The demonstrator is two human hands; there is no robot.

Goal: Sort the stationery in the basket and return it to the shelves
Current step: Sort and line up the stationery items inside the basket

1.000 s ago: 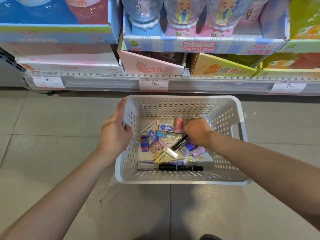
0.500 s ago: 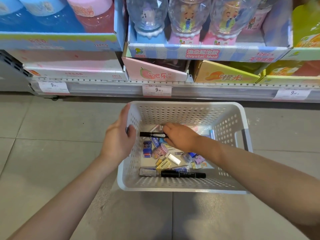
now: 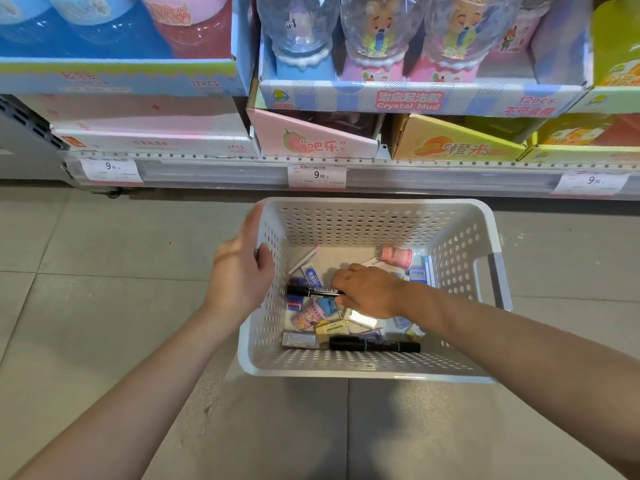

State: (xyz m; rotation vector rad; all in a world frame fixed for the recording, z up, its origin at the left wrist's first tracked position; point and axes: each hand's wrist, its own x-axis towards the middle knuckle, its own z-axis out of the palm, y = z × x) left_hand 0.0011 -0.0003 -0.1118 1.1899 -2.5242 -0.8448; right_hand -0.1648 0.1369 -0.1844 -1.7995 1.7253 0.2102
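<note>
white plastic basket (image 3: 460, 237): my left hand (image 3: 242, 275) grips its left rim, my right hand (image 3: 367, 289) pinches a black marker (image 3: 311, 291) inside.

Head view looks steeply down, close above basket (image 3: 349, 223).

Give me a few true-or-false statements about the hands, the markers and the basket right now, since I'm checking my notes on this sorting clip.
1. The right hand holds a black marker. True.
2. The left hand rests on the shelf. False: it grips the left rim of the basket.
3. A second black marker lies near the front wall of the basket. True.
4. The basket is blue. False: it is white with holes in its walls.
5. The basket stands on the shelf. False: it is below the shelf edge, over the tiled floor.
</note>
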